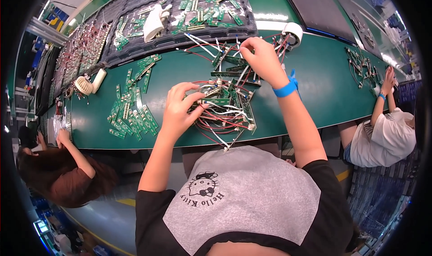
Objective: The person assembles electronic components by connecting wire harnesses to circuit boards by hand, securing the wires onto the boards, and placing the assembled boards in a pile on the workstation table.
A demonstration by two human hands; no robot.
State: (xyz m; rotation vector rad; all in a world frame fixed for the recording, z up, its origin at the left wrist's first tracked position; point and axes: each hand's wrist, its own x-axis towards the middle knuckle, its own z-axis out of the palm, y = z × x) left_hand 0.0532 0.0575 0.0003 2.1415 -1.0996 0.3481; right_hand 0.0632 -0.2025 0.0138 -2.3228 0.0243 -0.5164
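A tangled pile of narrow green circuit boards (220, 101) with red and white wires lies on the green table before me. My left hand (177, 107) is at the pile's left side, thumb and index finger closed on the end of one board, other fingers curved above it. Over the far right part, my right hand (264, 60) is bent down with its fingers pressed together; what they pinch is hidden. More wired boards (231, 67) lie below that hand, their white leads (198, 44) spreading toward the tray. A blue band circles my right wrist.
Loose green boards (132, 114) lie to the left. A black tray (180, 35) at the back holds boards and a white glove (155, 22). A small fan (87, 83) sits far left, a white roll-shaped object (292, 33) at back right. Co-workers sit on both sides.
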